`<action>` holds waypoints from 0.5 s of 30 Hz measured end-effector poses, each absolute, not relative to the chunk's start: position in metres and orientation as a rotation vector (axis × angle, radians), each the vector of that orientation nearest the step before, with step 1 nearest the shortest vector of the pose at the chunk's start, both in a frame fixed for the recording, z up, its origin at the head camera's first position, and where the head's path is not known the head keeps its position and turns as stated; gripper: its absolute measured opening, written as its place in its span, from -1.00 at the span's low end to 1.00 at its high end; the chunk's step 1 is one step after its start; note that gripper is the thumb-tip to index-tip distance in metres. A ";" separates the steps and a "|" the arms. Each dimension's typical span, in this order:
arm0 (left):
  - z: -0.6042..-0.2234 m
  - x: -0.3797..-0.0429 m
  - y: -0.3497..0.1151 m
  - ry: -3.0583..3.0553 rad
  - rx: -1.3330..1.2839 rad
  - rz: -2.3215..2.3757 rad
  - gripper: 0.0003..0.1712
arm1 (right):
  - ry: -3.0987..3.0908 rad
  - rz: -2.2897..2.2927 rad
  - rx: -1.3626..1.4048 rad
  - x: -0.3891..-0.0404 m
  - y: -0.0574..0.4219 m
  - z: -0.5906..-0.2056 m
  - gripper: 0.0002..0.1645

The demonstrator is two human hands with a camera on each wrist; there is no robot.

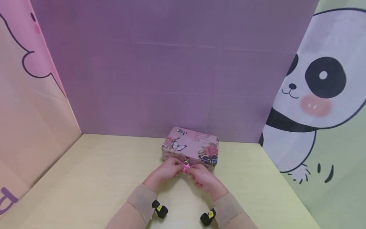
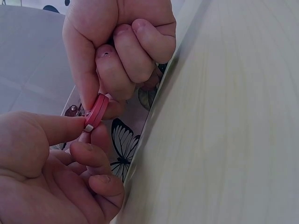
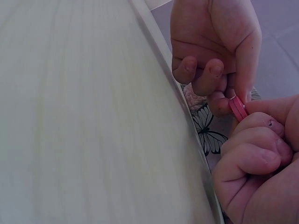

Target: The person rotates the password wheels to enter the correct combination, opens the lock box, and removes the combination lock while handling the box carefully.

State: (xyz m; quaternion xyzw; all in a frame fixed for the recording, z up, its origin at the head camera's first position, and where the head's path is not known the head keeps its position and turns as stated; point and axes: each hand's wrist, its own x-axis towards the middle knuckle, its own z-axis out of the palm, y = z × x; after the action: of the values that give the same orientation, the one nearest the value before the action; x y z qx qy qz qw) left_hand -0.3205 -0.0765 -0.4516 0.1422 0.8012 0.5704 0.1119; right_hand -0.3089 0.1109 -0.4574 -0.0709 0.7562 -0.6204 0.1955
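Observation:
A pink box [image 1: 192, 143] printed with butterflies and roses stands on the table, its lid down. At its front hangs a small pink padlock [image 1: 186, 167] from a metal clasp [image 1: 186, 160]. My left hand [image 1: 170, 168] pinches the padlock from the left between thumb and finger. From the other side my right hand [image 1: 202, 176] pinches it too, its remaining fingers curled in. The left wrist view shows the padlock [image 2: 96, 113] edge-on, with a small pale metal bit at its edge. Fingers cover part of it in the right wrist view.
The pale wooden table [image 1: 108, 171] spreads out around the box. Behind the box rises a purple backdrop [image 1: 177, 70]. A panda-print cloth [image 1: 323, 111] hangs on the right, and a cloth with a pink figure [image 1: 31, 57] on the left. Small black cameras are strapped at both wrists.

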 end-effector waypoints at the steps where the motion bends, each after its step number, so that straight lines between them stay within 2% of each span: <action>1: -0.452 -0.321 -0.077 2.349 0.415 1.675 -0.79 | 2.123 -1.736 -0.193 -0.309 0.111 -0.458 -0.71; 15: -0.453 -0.321 -0.077 2.336 0.398 1.693 -0.80 | 2.147 -1.716 -0.188 -0.309 0.109 -0.458 -0.69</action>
State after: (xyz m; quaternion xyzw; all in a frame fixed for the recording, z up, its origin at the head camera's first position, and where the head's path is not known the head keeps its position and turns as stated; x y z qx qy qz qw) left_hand -0.3208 -0.0772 -0.4529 0.1359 0.7968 0.5775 0.1141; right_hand -0.3090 0.1087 -0.4576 -0.0670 0.7649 -0.6111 0.1921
